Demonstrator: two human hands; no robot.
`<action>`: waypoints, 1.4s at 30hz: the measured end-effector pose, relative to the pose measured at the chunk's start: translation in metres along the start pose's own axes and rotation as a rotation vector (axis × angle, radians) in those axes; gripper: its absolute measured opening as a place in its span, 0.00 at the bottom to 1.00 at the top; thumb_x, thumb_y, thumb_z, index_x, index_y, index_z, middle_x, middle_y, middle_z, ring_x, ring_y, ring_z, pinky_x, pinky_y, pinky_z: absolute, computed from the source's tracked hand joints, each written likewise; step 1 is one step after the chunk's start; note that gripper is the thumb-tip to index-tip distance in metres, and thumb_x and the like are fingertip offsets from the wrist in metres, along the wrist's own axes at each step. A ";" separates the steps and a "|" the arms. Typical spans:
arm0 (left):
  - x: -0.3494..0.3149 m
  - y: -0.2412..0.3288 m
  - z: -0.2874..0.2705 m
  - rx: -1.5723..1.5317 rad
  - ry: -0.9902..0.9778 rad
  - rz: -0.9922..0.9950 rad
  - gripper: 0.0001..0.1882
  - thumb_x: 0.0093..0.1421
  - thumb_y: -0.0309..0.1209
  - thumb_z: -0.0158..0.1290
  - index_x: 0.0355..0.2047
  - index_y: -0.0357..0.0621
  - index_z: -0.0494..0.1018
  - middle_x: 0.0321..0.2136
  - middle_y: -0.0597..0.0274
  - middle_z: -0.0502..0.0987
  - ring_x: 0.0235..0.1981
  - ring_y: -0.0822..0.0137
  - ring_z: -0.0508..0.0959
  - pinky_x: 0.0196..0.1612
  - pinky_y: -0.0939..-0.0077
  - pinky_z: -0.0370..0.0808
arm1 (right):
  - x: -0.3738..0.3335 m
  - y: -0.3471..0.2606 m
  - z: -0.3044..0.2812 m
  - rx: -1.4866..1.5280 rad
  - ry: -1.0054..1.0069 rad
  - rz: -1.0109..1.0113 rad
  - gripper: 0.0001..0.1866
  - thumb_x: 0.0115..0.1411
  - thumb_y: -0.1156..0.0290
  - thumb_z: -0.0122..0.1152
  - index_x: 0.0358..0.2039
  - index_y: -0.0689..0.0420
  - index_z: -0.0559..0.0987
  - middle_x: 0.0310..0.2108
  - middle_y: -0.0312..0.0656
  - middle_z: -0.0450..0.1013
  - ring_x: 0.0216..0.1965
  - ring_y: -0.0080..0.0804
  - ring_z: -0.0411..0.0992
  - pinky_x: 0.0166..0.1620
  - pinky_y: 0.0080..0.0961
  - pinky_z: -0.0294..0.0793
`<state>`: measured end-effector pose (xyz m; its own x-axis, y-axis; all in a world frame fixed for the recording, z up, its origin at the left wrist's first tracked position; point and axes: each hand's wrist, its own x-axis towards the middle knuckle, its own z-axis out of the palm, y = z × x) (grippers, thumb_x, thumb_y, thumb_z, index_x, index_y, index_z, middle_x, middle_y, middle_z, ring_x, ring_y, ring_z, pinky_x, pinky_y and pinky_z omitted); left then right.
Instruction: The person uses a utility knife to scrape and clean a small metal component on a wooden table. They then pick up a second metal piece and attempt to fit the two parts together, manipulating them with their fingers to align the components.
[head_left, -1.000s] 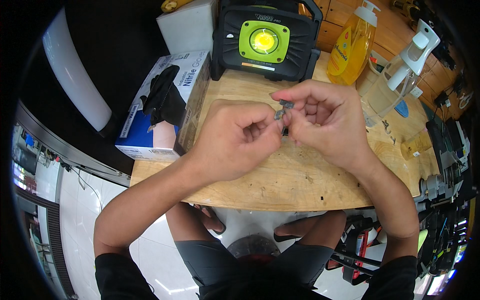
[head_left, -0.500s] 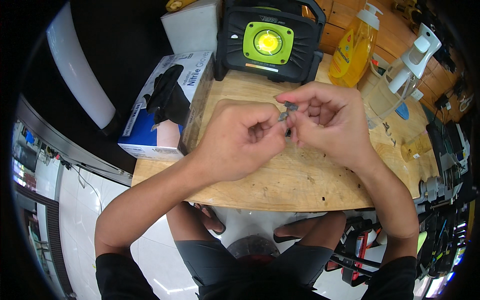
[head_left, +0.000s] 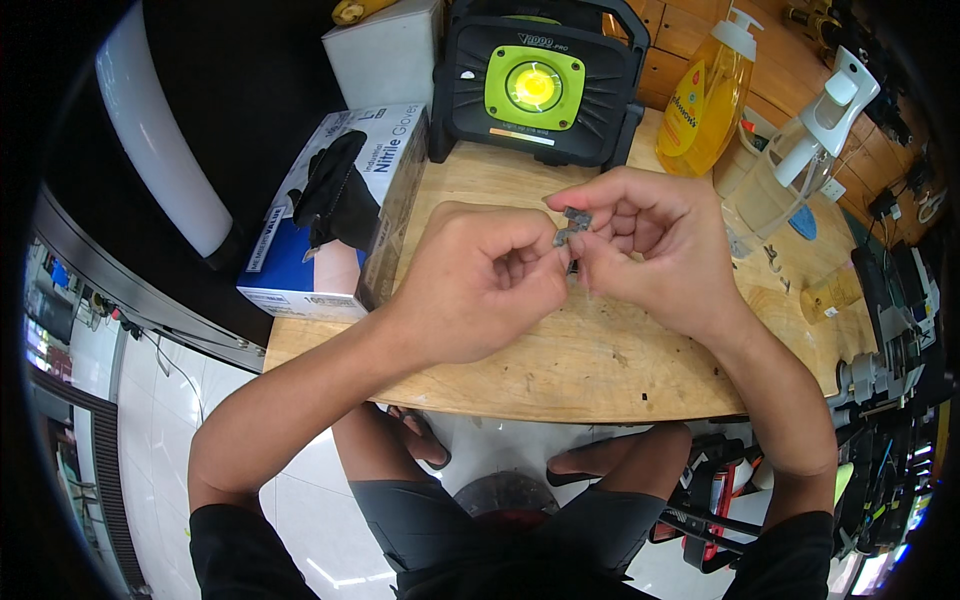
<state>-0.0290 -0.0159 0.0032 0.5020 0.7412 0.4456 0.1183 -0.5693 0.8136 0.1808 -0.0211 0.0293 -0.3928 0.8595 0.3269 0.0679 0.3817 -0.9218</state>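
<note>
My left hand (head_left: pixel 495 270) and my right hand (head_left: pixel 660 245) meet above the wooden table, fingertips almost touching. Pinched between them is a small dark grey, irregular piece (head_left: pixel 575 218), too small for me to tell its kind. The left thumb and forefinger close on its lower left side. Against its right side presses the right thumb, with the right forefinger curled over the top. A dark bit shows just below the fingertips; whether it belongs to the same piece I cannot tell. The other left fingers are curled into the palm.
A lit work lamp (head_left: pixel 540 90) stands at the back, with a glove box (head_left: pixel 345 200) to the left. On the right are a yellow pump bottle (head_left: pixel 705 100), a clear spray bottle (head_left: pixel 785 180) and a small amber container (head_left: pixel 832 293). Dark crumbs dot the wooden table (head_left: pixel 480 385).
The small grey piece has turned slightly, so more of it shows between my fingertips. Both hands keep nearly the same place and grip.
</note>
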 end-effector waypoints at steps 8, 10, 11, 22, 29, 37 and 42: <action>-0.001 -0.007 0.000 0.065 -0.002 0.046 0.10 0.65 0.27 0.57 0.26 0.36 0.74 0.20 0.74 0.70 0.24 0.85 0.65 0.25 0.85 0.62 | 0.000 0.007 0.001 0.058 0.011 -0.011 0.12 0.59 0.81 0.65 0.44 0.67 0.82 0.32 0.36 0.80 0.32 0.13 0.77 0.37 0.11 0.76; 0.000 -0.004 -0.001 0.054 0.007 0.064 0.10 0.65 0.27 0.57 0.27 0.36 0.75 0.19 0.73 0.70 0.23 0.85 0.65 0.24 0.84 0.62 | 0.001 0.006 0.001 0.078 0.006 -0.016 0.11 0.59 0.81 0.65 0.44 0.67 0.82 0.32 0.37 0.80 0.33 0.13 0.77 0.37 0.11 0.77; 0.000 -0.004 -0.001 0.047 0.012 0.073 0.10 0.65 0.27 0.57 0.27 0.36 0.75 0.19 0.73 0.70 0.23 0.84 0.65 0.24 0.84 0.62 | 0.001 0.006 0.001 0.075 0.005 -0.020 0.11 0.60 0.82 0.64 0.44 0.67 0.82 0.32 0.37 0.81 0.33 0.14 0.77 0.37 0.11 0.77; 0.002 -0.005 0.001 0.103 0.031 0.073 0.11 0.64 0.28 0.58 0.25 0.36 0.75 0.17 0.72 0.68 0.21 0.84 0.64 0.22 0.83 0.62 | 0.002 0.006 0.001 0.091 0.011 0.006 0.10 0.60 0.82 0.63 0.42 0.67 0.82 0.33 0.35 0.80 0.33 0.13 0.77 0.36 0.12 0.75; 0.003 -0.003 0.002 0.076 0.031 0.066 0.11 0.65 0.28 0.58 0.26 0.36 0.75 0.17 0.73 0.69 0.21 0.84 0.64 0.22 0.83 0.62 | 0.001 0.010 -0.001 0.065 -0.004 -0.033 0.10 0.60 0.83 0.62 0.42 0.66 0.81 0.33 0.34 0.80 0.33 0.11 0.76 0.35 0.10 0.73; 0.001 -0.005 0.004 0.069 0.034 0.050 0.10 0.65 0.28 0.58 0.28 0.36 0.76 0.19 0.71 0.71 0.21 0.84 0.65 0.23 0.82 0.63 | 0.002 0.011 -0.002 0.099 -0.018 -0.012 0.09 0.59 0.83 0.63 0.41 0.66 0.81 0.32 0.33 0.78 0.32 0.12 0.75 0.35 0.10 0.72; 0.001 -0.007 0.004 0.097 0.039 0.077 0.10 0.64 0.28 0.58 0.26 0.36 0.76 0.18 0.70 0.71 0.21 0.83 0.66 0.23 0.82 0.63 | 0.003 0.010 -0.001 0.088 -0.021 0.009 0.08 0.59 0.84 0.62 0.41 0.66 0.81 0.32 0.33 0.78 0.33 0.12 0.75 0.35 0.11 0.72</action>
<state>-0.0260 -0.0120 -0.0034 0.4792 0.7061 0.5213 0.1635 -0.6553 0.7374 0.1815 -0.0146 0.0213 -0.4122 0.8548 0.3153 -0.0094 0.3421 -0.9396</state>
